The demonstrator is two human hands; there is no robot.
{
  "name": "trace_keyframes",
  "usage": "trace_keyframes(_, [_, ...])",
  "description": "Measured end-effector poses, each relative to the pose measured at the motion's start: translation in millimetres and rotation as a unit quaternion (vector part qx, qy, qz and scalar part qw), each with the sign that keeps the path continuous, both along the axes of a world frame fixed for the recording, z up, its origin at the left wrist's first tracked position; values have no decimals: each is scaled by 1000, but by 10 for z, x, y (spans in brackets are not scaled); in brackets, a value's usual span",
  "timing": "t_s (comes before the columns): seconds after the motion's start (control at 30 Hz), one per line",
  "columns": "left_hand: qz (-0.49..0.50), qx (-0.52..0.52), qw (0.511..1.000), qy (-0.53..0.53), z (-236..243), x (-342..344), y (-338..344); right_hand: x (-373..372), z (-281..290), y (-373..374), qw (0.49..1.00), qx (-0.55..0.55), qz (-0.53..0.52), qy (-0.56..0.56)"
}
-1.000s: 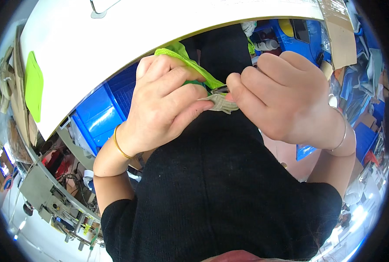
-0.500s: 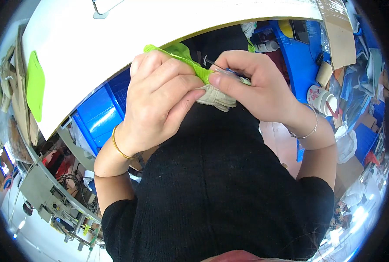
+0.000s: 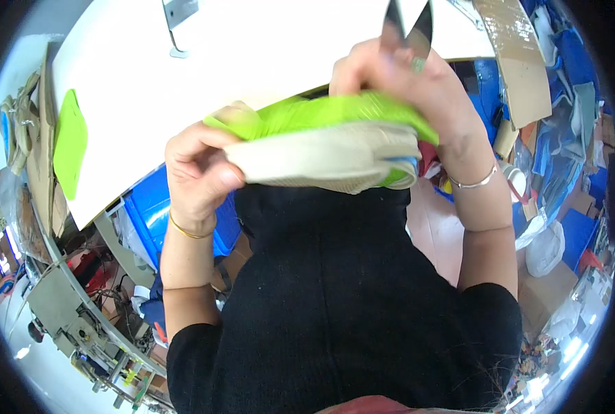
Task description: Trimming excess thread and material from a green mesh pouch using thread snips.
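A sewn beige and lime green fabric piece [image 3: 314,155] is stretched sideways in front of my black top, blurred by motion. My left hand [image 3: 200,165] pinches its left end, with the thumb on the beige side. Behind the right part of the piece is my right hand [image 3: 407,79], closed round a pair of thread snips [image 3: 421,31]. Their two dark pointed blades stick up apart from each other, over the white table. Some of the right fingers are hidden behind the green edge, so whether they also grip the fabric does not show.
The white table [image 3: 135,90] curves across the far side, with a flat lime green piece [image 3: 70,145] at its left. A blue bin [image 3: 155,207] sits below the table edge. At right are cardboard [image 3: 518,62], a white cup [image 3: 513,181] and piled plastic bags.
The fabric piece has been spread out, showing its long beige side. My right hand has moved up and away, and the snips' blades now point upward. My left hand has shifted left and lower.
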State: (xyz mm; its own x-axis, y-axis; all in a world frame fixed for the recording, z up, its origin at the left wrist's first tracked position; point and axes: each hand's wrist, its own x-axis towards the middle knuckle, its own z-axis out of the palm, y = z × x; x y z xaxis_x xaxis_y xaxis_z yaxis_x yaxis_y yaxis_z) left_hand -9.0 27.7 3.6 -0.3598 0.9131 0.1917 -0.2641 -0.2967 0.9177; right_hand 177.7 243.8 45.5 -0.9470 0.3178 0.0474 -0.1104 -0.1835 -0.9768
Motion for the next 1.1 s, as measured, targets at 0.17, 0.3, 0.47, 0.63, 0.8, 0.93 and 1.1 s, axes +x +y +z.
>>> trace_keyframes(0.17, [86,110,933,-333,-96,-50,-48,-65,-368,300,993,34,-91,-62])
trace_keyframes(0.3, [200,-16,927,-317,-164,252,-159,-337,-340,292,965,235,-81,-85])
trace_keyframes(0.47, [221,-93,905,-352,-412,608,-355,-780,-320,539,836,521,-84,-147])
trace_keyframes(0.63, [264,-81,871,-406,-496,695,-286,-890,-122,312,790,577,-192,-84])
trace_keyframes(0.8, [202,-79,881,-420,-584,678,-305,-849,-296,321,826,549,-69,-104])
trace_keyframes(0.93, [181,-126,907,-360,-490,711,-284,-1058,-285,488,784,613,-56,-84])
trace_keyframes(1.1, [219,-81,922,-308,-441,698,-256,-1178,-445,468,792,600,-93,-62])
